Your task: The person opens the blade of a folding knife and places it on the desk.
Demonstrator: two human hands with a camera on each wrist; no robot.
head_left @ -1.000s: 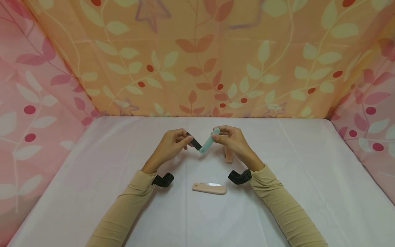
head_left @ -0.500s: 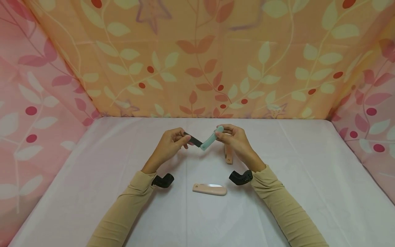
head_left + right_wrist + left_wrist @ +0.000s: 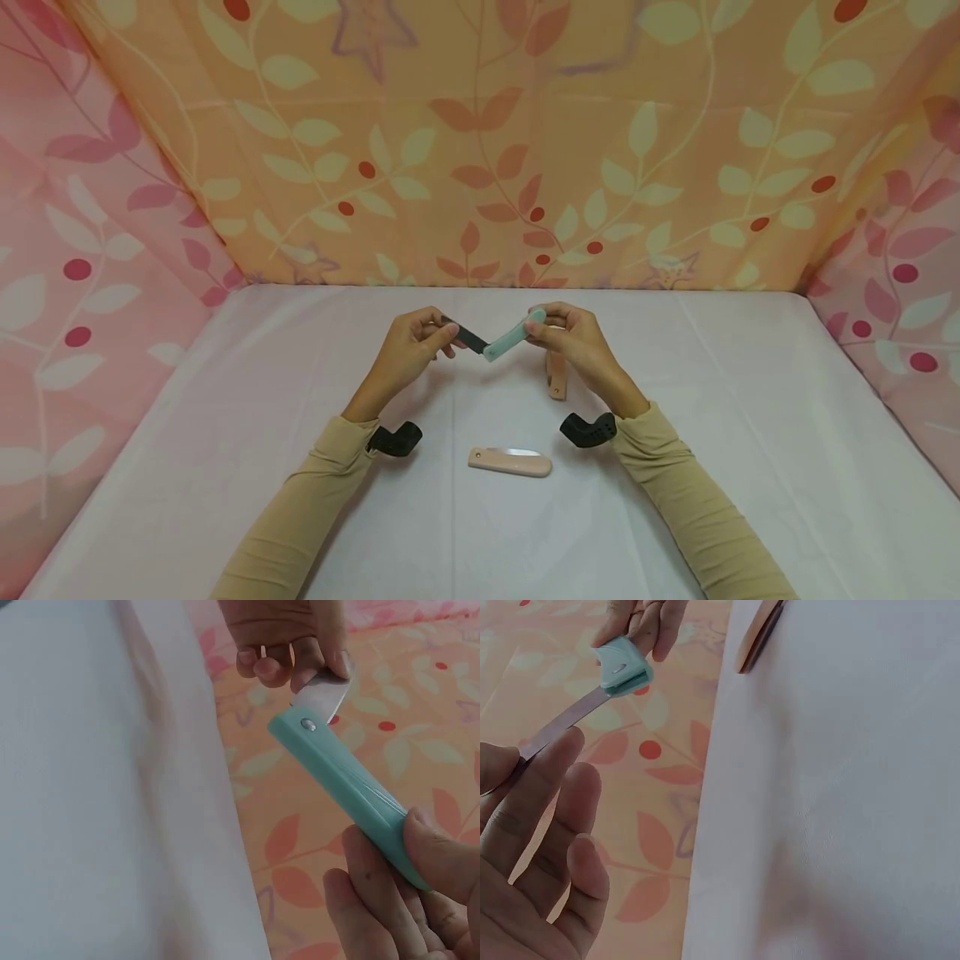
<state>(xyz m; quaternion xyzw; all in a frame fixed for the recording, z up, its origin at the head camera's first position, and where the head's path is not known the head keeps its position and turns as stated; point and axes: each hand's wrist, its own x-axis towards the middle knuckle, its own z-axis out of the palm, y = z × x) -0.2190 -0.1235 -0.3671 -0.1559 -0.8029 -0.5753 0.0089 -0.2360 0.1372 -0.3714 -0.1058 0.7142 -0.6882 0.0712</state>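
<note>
Above the far part of the table, both hands hold one folding knife (image 3: 513, 335) with a mint-green handle, its blade partly unfolded at a wide angle. My left hand (image 3: 407, 346) pinches the metal blade (image 3: 564, 720) between thumb and forefinger, the other fingers loosely bent. The handle's far end is pinched between the thumb and fingers of my right hand (image 3: 576, 337). A round rivet shows at the pivot in the right wrist view, where the blade (image 3: 322, 694) leaves the handle (image 3: 345, 784). The blade's tip is hidden by the left fingers.
A folded beige knife (image 3: 510, 462) lies on the white-covered table (image 3: 375, 517) between the forearms. Another tan folding knife (image 3: 557, 379) lies partly hidden beneath the right hand. Patterned cloth walls (image 3: 480, 142) stand behind and at both sides.
The angle between blade and handle has widened. The hands have drawn slightly apart, the left moving left and the right moving right. The knives on the table stay put.
</note>
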